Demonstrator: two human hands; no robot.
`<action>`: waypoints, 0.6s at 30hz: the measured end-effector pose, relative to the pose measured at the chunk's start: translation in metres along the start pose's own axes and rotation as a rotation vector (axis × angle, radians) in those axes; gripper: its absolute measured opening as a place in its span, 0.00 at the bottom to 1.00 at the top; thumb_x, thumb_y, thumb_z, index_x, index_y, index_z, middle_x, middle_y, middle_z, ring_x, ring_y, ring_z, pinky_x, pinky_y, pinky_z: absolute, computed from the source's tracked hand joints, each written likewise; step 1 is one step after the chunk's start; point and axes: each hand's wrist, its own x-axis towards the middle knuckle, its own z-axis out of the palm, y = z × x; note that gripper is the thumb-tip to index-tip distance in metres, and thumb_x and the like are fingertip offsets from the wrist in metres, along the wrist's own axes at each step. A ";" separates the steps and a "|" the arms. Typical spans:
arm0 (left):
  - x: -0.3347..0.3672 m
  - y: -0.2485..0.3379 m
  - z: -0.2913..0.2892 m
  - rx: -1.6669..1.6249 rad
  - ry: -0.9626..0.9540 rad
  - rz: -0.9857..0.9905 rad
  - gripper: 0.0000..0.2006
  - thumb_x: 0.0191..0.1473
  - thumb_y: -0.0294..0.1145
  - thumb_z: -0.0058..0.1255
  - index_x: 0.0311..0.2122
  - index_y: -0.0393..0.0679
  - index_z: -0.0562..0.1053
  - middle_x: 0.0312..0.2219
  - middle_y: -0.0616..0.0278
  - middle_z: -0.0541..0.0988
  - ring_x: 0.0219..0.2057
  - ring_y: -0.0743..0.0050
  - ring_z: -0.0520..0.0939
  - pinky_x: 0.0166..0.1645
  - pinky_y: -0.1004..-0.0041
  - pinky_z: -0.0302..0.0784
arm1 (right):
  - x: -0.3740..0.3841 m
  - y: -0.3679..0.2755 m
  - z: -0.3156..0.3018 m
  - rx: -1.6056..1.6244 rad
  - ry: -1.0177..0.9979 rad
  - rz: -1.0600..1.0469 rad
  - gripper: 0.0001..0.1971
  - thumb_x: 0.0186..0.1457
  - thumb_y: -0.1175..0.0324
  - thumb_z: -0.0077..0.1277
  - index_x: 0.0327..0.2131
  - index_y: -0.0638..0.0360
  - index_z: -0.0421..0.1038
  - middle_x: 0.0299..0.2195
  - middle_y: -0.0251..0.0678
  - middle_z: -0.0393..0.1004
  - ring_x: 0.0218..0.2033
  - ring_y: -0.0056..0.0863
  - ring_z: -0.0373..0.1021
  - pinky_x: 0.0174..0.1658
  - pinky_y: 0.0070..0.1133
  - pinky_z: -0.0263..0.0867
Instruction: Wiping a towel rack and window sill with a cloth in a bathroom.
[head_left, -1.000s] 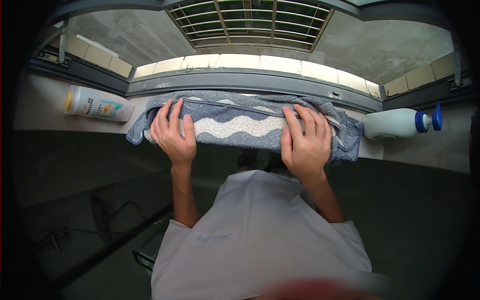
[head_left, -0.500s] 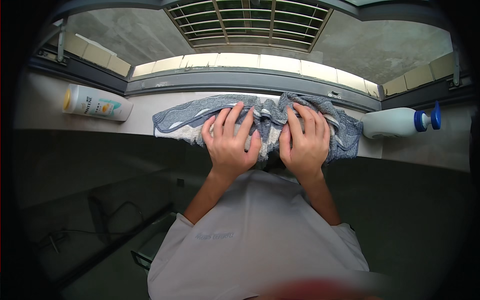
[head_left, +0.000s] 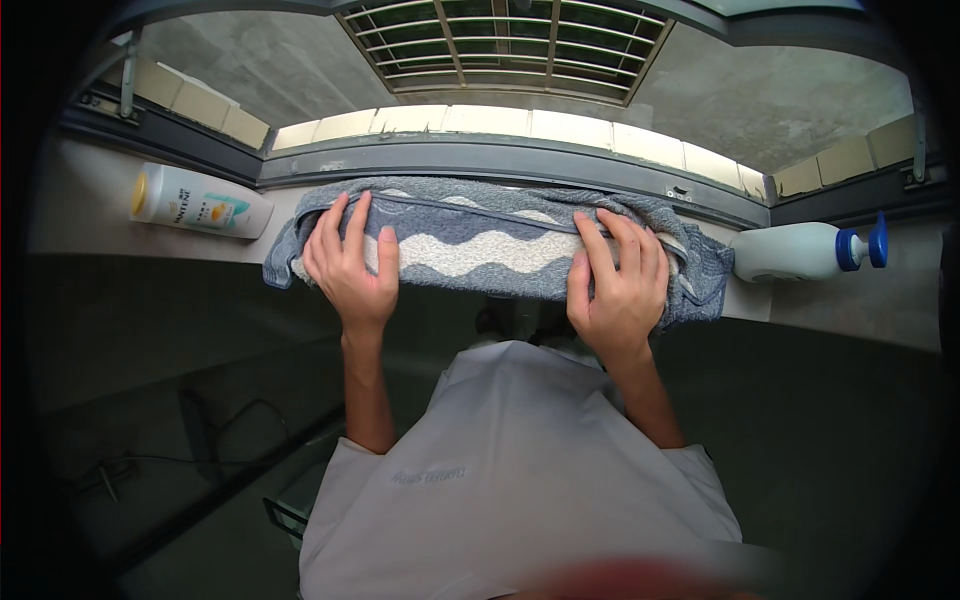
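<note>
A grey-blue towel [head_left: 470, 255] with white wavy bands stretches lengthwise along a narrow window sill. Its middle lies fairly flat, and its right end is bunched and folded over. My left hand [head_left: 357, 270] rests on the towel's left part, fingers stretched out and thumb apart. On the right part lies my right hand [head_left: 622, 285], its fingers also spread over the cloth. Neither hand is closed around the fabric, as far as I can see. The towel's front edge hangs a little over the sill's near edge.
A white bottle with a yellow cap [head_left: 200, 201] lies on its side at the sill's left. A pale pump bottle with a blue head [head_left: 790, 252] lies at the right, close to the towel. Behind runs a grey window frame [head_left: 480, 160], with a barred window [head_left: 510, 45] beyond.
My left hand has moved left along the towel, away from my right hand. The bunched middle of the towel is now spread out, showing the white wavy band. My right hand has hardly moved.
</note>
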 end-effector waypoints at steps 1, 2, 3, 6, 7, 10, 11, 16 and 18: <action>0.000 0.001 0.001 0.000 -0.001 0.001 0.24 0.60 0.45 0.55 0.59 0.48 0.79 0.59 0.54 0.77 0.61 0.49 0.74 0.69 0.51 0.57 | 0.000 -0.001 0.001 -0.012 0.002 0.016 0.21 0.53 0.66 0.57 0.53 0.50 0.81 0.52 0.35 0.77 0.55 0.38 0.72 0.62 0.41 0.66; 0.001 0.002 0.001 -0.003 0.000 -0.007 0.24 0.61 0.44 0.54 0.60 0.49 0.79 0.60 0.55 0.77 0.61 0.49 0.73 0.69 0.51 0.56 | 0.000 -0.003 0.003 -0.023 0.005 0.031 0.22 0.52 0.66 0.57 0.53 0.50 0.81 0.52 0.36 0.77 0.55 0.39 0.72 0.63 0.41 0.65; 0.001 0.003 0.001 -0.005 0.001 -0.015 0.24 0.62 0.44 0.53 0.61 0.49 0.79 0.61 0.56 0.77 0.62 0.49 0.73 0.70 0.51 0.55 | 0.001 -0.006 0.005 -0.021 0.005 0.031 0.22 0.52 0.66 0.57 0.53 0.50 0.81 0.52 0.36 0.77 0.55 0.39 0.72 0.63 0.41 0.65; 0.000 0.002 0.002 -0.005 0.006 -0.009 0.24 0.60 0.45 0.55 0.59 0.48 0.79 0.60 0.54 0.77 0.61 0.49 0.74 0.69 0.51 0.56 | 0.005 -0.027 0.016 0.004 -0.048 0.016 0.22 0.52 0.63 0.58 0.52 0.51 0.80 0.54 0.37 0.75 0.56 0.40 0.70 0.65 0.43 0.63; 0.000 0.002 0.001 -0.001 0.007 -0.011 0.24 0.60 0.45 0.55 0.59 0.48 0.79 0.60 0.54 0.77 0.61 0.49 0.74 0.69 0.51 0.56 | 0.008 -0.037 0.019 0.008 -0.048 0.014 0.22 0.52 0.63 0.58 0.52 0.51 0.80 0.54 0.37 0.75 0.56 0.40 0.70 0.65 0.43 0.63; 0.001 0.002 0.004 -0.013 0.005 -0.008 0.24 0.61 0.45 0.54 0.59 0.48 0.79 0.60 0.55 0.77 0.60 0.49 0.74 0.69 0.51 0.56 | 0.012 -0.063 0.027 0.156 -0.083 -0.085 0.17 0.55 0.66 0.58 0.48 0.54 0.81 0.52 0.36 0.77 0.56 0.39 0.71 0.64 0.42 0.63; 0.001 0.003 0.005 -0.012 0.004 -0.007 0.24 0.61 0.45 0.54 0.59 0.48 0.80 0.60 0.55 0.77 0.60 0.50 0.74 0.69 0.51 0.56 | 0.012 -0.068 0.031 0.183 -0.073 -0.121 0.16 0.55 0.65 0.58 0.47 0.54 0.80 0.53 0.36 0.77 0.56 0.38 0.71 0.64 0.42 0.63; 0.001 0.001 0.004 -0.010 0.006 -0.003 0.24 0.61 0.45 0.54 0.59 0.48 0.80 0.60 0.55 0.77 0.60 0.50 0.74 0.69 0.51 0.56 | 0.009 -0.056 0.029 0.238 -0.065 -0.155 0.16 0.57 0.62 0.59 0.48 0.53 0.81 0.53 0.35 0.77 0.56 0.38 0.71 0.63 0.39 0.64; 0.001 0.000 0.003 -0.014 0.006 -0.003 0.24 0.60 0.44 0.54 0.59 0.48 0.80 0.60 0.55 0.77 0.60 0.50 0.74 0.69 0.51 0.56 | 0.010 -0.041 0.018 0.186 -0.067 -0.129 0.18 0.57 0.61 0.58 0.51 0.51 0.81 0.52 0.36 0.78 0.55 0.37 0.72 0.62 0.40 0.66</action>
